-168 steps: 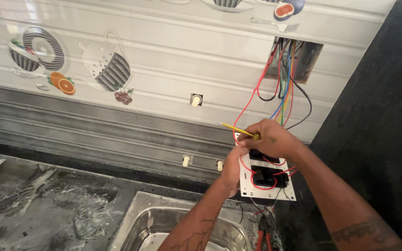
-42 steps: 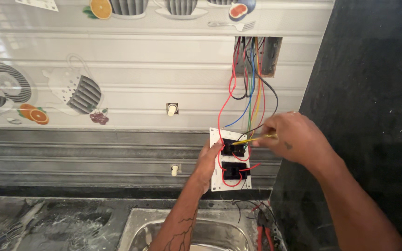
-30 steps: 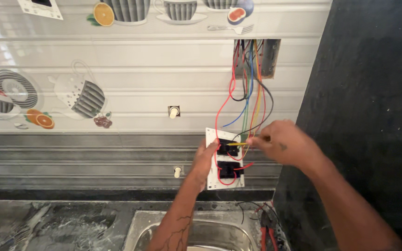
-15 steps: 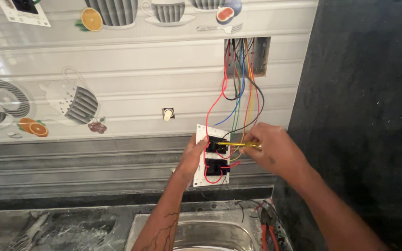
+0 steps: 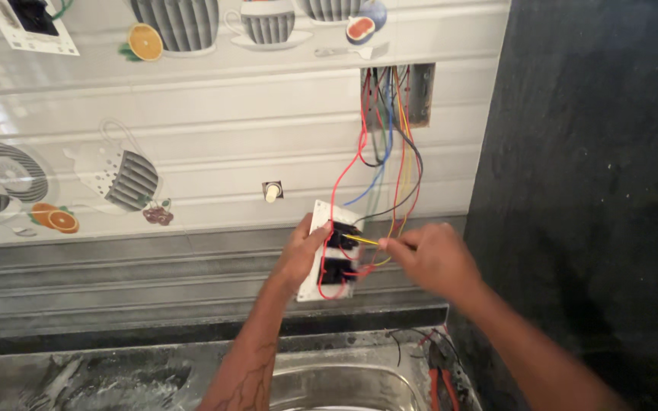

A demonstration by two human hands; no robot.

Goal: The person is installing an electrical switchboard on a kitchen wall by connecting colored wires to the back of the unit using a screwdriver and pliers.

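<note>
Steel sink (image 5: 329, 384) below; left hand (image 5: 300, 255) grips white switch plate (image 5: 318, 283).

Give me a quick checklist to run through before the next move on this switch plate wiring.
1. Left hand steadying the white switch plate: ok, it grips the plate's left edge.
2. Right hand pinching the yellow wire: ok, its end reaches the black module.
3. Wire seated in its terminal: cannot tell, too small.
4. Other wires from the wall opening hanging free of the hands: ok.
5. Power off: cannot tell.
6. Red-handled pliers by the sink: ok, lying close below.
</note>
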